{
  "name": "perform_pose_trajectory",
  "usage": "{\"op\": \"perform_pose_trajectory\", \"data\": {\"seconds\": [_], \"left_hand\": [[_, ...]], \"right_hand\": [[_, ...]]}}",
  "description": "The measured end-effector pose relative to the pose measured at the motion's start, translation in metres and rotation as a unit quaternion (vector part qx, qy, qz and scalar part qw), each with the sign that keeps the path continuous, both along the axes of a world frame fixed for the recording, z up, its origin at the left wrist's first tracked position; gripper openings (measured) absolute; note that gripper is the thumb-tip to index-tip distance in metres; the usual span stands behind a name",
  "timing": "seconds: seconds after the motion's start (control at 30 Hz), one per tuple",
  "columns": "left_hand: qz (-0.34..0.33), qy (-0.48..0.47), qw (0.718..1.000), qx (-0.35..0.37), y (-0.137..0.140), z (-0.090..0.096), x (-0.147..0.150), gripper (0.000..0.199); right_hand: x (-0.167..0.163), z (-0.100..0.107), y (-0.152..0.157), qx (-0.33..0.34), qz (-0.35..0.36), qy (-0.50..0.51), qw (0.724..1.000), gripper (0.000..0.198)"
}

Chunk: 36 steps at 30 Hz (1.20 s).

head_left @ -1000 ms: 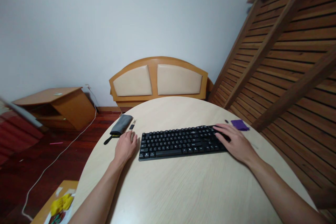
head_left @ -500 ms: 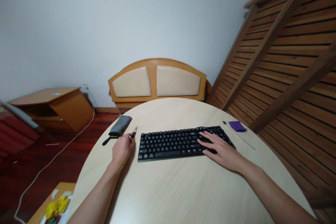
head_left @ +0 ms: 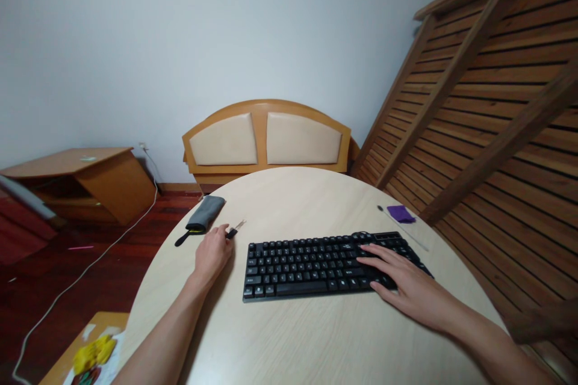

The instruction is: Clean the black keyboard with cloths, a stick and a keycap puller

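Note:
A black keyboard [head_left: 307,267] lies on the round pale wooden table [head_left: 289,343]. Over its right end my right hand [head_left: 400,277] rests flat, fingers stretched apart across the number pad side. Left of the keyboard, my left hand [head_left: 215,251] is closed around the black handle of a small keycap puller [head_left: 233,232], whose two thin metal wires point up and right. Just beyond that hand sits a grey cloth pouch [head_left: 206,213] with a black loop.
On the right side of the table are a purple cloth [head_left: 400,214] and a thin long-handled brush [head_left: 401,227]. Behind stands a wooden headboard [head_left: 263,132]; slatted wood [head_left: 492,132] leans at right. A yellow item [head_left: 94,354] lies on a low surface at lower left.
The keyboard has slid toward me and to the right, along with my right hand. In my left hand the puller has tilted further to the right.

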<state>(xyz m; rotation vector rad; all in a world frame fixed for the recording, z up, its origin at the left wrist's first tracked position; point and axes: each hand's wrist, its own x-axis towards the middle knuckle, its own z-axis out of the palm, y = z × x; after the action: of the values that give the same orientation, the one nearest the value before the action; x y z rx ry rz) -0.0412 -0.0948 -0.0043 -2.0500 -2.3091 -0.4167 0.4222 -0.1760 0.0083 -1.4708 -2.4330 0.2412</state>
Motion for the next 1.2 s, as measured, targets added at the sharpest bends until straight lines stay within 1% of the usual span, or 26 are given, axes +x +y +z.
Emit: {"op": "perform_pose_trajectory", "data": {"seconds": [0.1, 0.17, 0.3, 0.37, 0.47, 0.57, 0.63, 0.7, 0.77, 0.83, 0.93, 1.0, 1.03, 1.07, 1.13, 1.17, 1.2], "left_hand": [[-0.017, -0.005, 1.0, -0.003, -0.002, 0.0, 0.001, 0.041], [-0.026, -0.012, 1.0, -0.002, -0.004, -0.001, 0.003, 0.035], [-0.036, -0.052, 0.998, 0.012, -0.005, -0.003, 0.006, 0.032], [-0.039, -0.086, 0.995, 0.022, -0.005, -0.003, 0.008, 0.03], [-0.052, -0.153, 0.986, 0.04, -0.003, -0.002, 0.012, 0.028], [-0.088, -0.219, 0.97, 0.06, -0.002, -0.002, 0.02, 0.029], [-0.117, -0.299, 0.944, 0.079, -0.002, -0.003, 0.025, 0.031], [-0.141, -0.411, 0.895, 0.097, -0.001, -0.006, 0.029, 0.033], [-0.151, -0.507, 0.842, 0.107, -0.001, -0.007, 0.031, 0.037], [-0.144, -0.551, 0.815, 0.11, -0.001, -0.008, 0.032, 0.041], [-0.131, -0.581, 0.796, 0.111, -0.001, -0.008, 0.034, 0.042], [-0.13, -0.597, 0.784, 0.108, -0.001, -0.007, 0.036, 0.041], [-0.132, -0.602, 0.781, 0.106, -0.001, -0.007, 0.038, 0.04], [-0.135, -0.602, 0.78, 0.105, -0.001, -0.006, 0.039, 0.039], [-0.141, -0.592, 0.787, 0.1, -0.001, -0.006, 0.042, 0.037], [-0.142, -0.586, 0.792, 0.097, -0.001, -0.005, 0.043, 0.036], [-0.142, -0.581, 0.796, 0.093, 0.0, -0.005, 0.044, 0.035]], "right_hand": [[-0.002, 0.012, -0.006, -0.003, -0.019, -0.012, 1.0, 0.045], [-0.002, 0.022, 0.0, -0.005, -0.031, -0.022, 0.999, 0.049], [-0.004, 0.034, 0.032, 0.005, -0.067, -0.025, 0.997, 0.052], [-0.011, 0.035, 0.048, 0.0, -0.063, -0.021, 0.998, 0.057], [-0.04, 0.035, 0.062, -0.011, 0.009, -0.001, 1.0, 0.061], [-0.085, 0.035, 0.065, -0.036, 0.105, 0.026, 0.993, 0.069], [-0.114, 0.032, 0.064, -0.052, 0.158, 0.041, 0.985, 0.08], [-0.136, 0.027, 0.064, -0.07, 0.197, 0.057, 0.976, 0.091], [-0.149, 0.02, 0.063, -0.085, 0.222, 0.061, 0.969, 0.096], [-0.154, 0.016, 0.062, -0.097, 0.226, 0.059, 0.968, 0.098], [-0.152, 0.019, 0.06, -0.115, 0.213, 0.052, 0.969, 0.098], [-0.153, 0.027, 0.063, -0.129, 0.208, 0.045, 0.969, 0.093], [-0.156, 0.032, 0.066, -0.134, 0.205, 0.042, 0.968, 0.086], [-0.159, 0.037, 0.071, -0.136, 0.201, 0.042, 0.969, 0.075], [-0.172, 0.045, 0.084, -0.12, 0.185, 0.056, 0.974, 0.046], [-0.181, 0.047, 0.091, -0.098, 0.171, 0.078, 0.977, 0.035], [-0.19, 0.048, 0.098, -0.075, 0.15, 0.115, 0.979, 0.03]]}}
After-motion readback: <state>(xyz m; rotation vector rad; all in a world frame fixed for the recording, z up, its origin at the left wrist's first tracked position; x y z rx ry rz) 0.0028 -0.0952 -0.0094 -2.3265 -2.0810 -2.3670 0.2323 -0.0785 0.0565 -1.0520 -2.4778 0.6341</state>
